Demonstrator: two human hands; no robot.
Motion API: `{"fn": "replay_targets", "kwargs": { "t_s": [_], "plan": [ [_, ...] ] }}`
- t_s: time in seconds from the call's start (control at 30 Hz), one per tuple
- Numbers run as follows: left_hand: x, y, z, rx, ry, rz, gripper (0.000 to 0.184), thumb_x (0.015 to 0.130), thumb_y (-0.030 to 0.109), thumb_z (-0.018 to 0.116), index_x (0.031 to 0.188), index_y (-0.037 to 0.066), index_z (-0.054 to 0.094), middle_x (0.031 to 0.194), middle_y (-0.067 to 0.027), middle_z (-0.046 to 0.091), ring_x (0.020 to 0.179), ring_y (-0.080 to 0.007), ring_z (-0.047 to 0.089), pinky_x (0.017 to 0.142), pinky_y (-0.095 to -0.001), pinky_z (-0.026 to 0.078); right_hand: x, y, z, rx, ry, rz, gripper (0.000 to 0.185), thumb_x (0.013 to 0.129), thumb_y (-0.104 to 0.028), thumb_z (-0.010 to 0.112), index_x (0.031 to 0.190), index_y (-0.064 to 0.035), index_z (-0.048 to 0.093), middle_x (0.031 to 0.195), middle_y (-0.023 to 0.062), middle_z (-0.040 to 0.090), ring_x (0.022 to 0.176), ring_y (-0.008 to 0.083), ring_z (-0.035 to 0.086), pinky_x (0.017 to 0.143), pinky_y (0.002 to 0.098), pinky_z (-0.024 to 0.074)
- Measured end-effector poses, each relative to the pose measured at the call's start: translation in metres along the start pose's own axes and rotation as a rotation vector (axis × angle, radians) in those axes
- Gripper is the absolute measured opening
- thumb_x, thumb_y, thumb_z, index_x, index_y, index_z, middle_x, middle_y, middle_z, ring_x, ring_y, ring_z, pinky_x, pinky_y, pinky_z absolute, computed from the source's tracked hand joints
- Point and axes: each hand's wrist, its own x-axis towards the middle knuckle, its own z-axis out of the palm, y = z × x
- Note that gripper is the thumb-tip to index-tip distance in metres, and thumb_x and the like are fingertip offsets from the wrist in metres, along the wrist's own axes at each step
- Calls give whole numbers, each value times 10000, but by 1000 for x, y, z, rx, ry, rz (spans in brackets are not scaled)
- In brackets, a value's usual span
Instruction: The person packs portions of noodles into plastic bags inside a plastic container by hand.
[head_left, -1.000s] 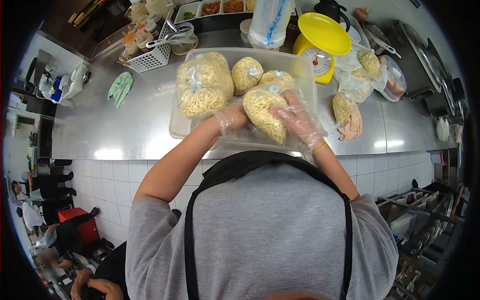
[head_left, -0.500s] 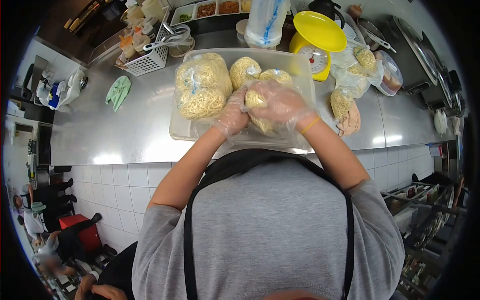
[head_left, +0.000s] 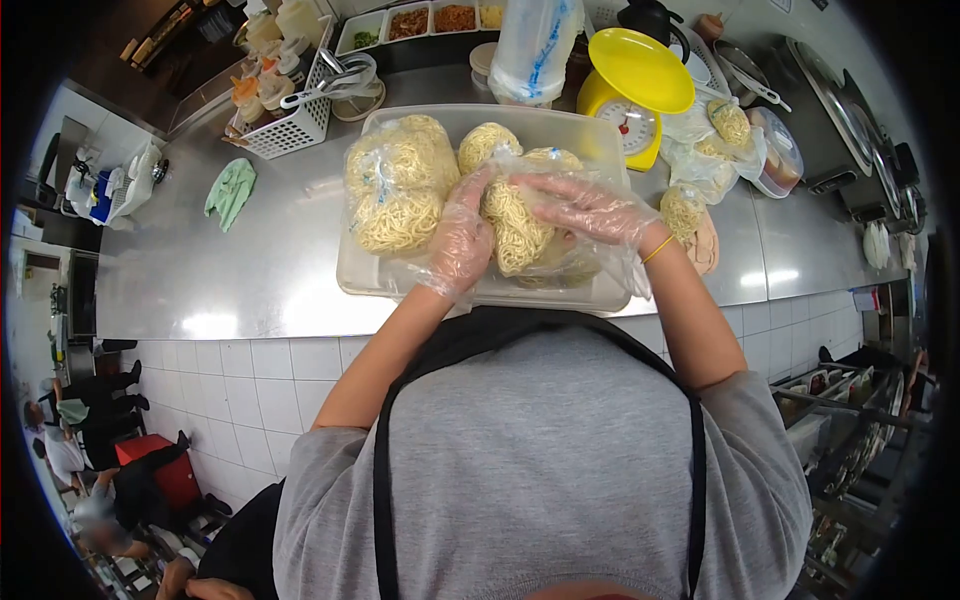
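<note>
A clear plastic bag of noodles (head_left: pixel 518 232) lies between my hands over a translucent plastic tub (head_left: pixel 362 284). My left hand (head_left: pixel 464 242), in a clear disposable glove, is closed along the bag's left side, its fingertips by the gathered plastic at the top. My right hand (head_left: pixel 595 212), gloved too and with a yellow band at the wrist, lies across the bag's upper right with fingers stretched out flat. A bigger bag of noodles (head_left: pixel 398 190) fills the tub's left side. Behind my hands sits a smaller noodle bag (head_left: pixel 488 145); another is partly hidden.
A yellow dial scale (head_left: pixel 632 130) stands behind the tub on the right. More noodle bags (head_left: pixel 682 212) lie on the steel counter (head_left: pixel 240 270). A white basket of bottles (head_left: pixel 290 130) and a green cloth (head_left: pixel 231 192) are at left. Other people are at lower left.
My hands have moved apart a little, my right hand rightward with its fingers straightened. More of the noodle bag between them now shows.
</note>
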Motion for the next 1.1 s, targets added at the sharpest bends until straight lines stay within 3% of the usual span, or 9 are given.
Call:
{"fn": "replay_targets", "kwargs": {
  "t_s": [0.1, 0.37, 0.53, 0.6, 0.73, 0.83, 0.9, 1.03, 1.1],
  "plan": [
    [-5, 13, -6, -81, -54, -72, 607, 674, -84, 372, 1268, 37, 368, 1209, -198, 439, 1152, -315, 405, 995, -352, 275, 4, -8, -5, -143, -33, -91, 504, 751, -292, 619, 1205, -137, 467, 1173, 130, 498, 1109, 296, 452, 938, 374, 352],
    [1, 20, -25, -150, -115, 14, 571, 687, -79, 385, 1242, 54, 400, 1211, -181, 444, 1126, -318, 435, 957, -352, 336, 39, -23, 42, -785, -14, -63, 186, 627, -163, 630, 787, -68, 630, 831, 172, 606, 782, 322, 583, 704, 396, 462],
    [9, 46, -48, 191, -177, -294, 464, 748, -22, 426, 1203, 69, 441, 1132, -195, 473, 1000, -339, 507, 845, -390, 416, 35, -14, 35, -600, -15, -241, 354, 646, -221, 666, 955, -67, 589, 1020, 154, 543, 966, 303, 514, 820, 366, 417],
    [20, 51, -53, 503, -604, -365, 308, 802, 57, 448, 1108, 41, 484, 1006, -200, 515, 884, -362, 529, 739, -421, 437, 30, -9, 28, -470, -13, -336, 426, 651, -247, 679, 1021, -70, 563, 1091, 146, 506, 1032, 299, 476, 865, 358, 393],
    [14, 30, -28, 514, -454, -290, 205, 837, 121, 450, 1009, 26, 508, 898, -174, 558, 824, -364, 535, 710, -412, 440, 23, -2, 30, -278, -12, -327, 502, 667, -238, 691, 1111, -96, 505, 1149, 122, 445, 1100, 297, 412, 930, 360, 346],
    [10, 14, -15, 12, 129, -54, 133, 864, 146, 476, 872, 14, 494, 709, -99, 558, 608, -208, 541, 565, -326, 433, 11, -5, 33, -324, 39, -394, 491, 664, -193, 685, 1115, -116, 507, 1137, 118, 455, 1078, 294, 437, 906, 370, 375],
    [13, 24, -14, -984, 124, -679, 163, 891, 199, 480, 906, 37, 488, 701, -18, 526, 565, -71, 452, 494, -214, 366, 2, -10, 37, -479, 37, -357, 494, 661, -170, 680, 1120, -124, 505, 1137, 115, 457, 1068, 289, 448, 888, 374, 394],
    [15, 33, -11, -1134, 169, -662, 159, 892, 209, 485, 942, 59, 479, 731, 8, 521, 564, -21, 434, 461, -162, 325, -1, -12, 53, -689, 194, -384, 375, 674, -196, 634, 1033, -119, 560, 1051, 118, 492, 962, 286, 510, 765, 394, 452],
    [14, 33, -17, -1228, 121, -713, 248, 884, 214, 500, 1078, 77, 430, 918, -48, 534, 782, -99, 565, 530, -176, 443, 8, -18, 63, -696, 227, -207, 243, 738, -218, 551, 902, -51, 616, 915, 134, 568, 830, 285, 576, 695, 397, 469]
  ]
}}
